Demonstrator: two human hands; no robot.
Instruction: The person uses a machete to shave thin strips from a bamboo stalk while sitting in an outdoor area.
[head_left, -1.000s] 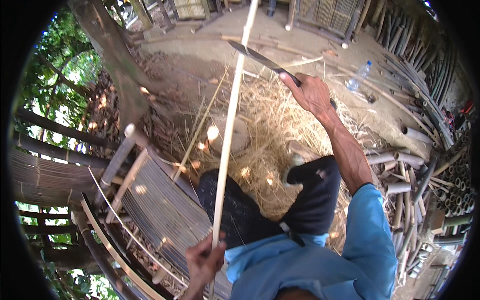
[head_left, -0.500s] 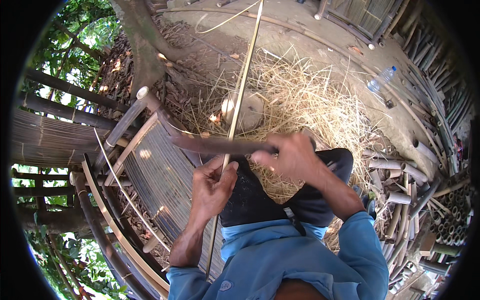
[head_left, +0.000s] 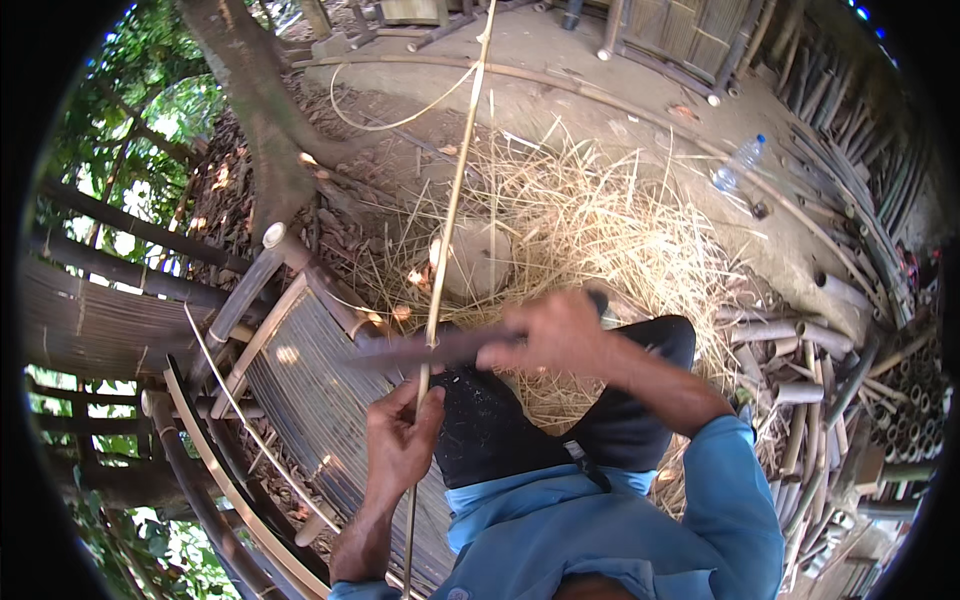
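My left hand (head_left: 402, 430) is closed around a long, thin bamboo strip (head_left: 458, 185), which runs from beside my left forearm up past the top of the picture. In my right hand (head_left: 560, 335) is the handle of a machete (head_left: 440, 347), its dark blade pointing left and blurred by motion. The blade crosses the strip just above my left fingers; whether it cuts in cannot be seen. Far up the strip, a thin curled sliver (head_left: 345, 118) hangs off to the left.
Below the strip lie pale shavings (head_left: 600, 215) around a round block (head_left: 478, 260). A slatted bamboo bench (head_left: 320, 370) stands at my left, near a tree trunk (head_left: 245, 110). Cut bamboo pieces (head_left: 800, 394) and a plastic bottle (head_left: 738, 165) lie to the right.
My left hand has shifted a little left and down with the strip. The machete has moved down and its blade tilts lower at the left. The curled sliver hangs as a wider loop.
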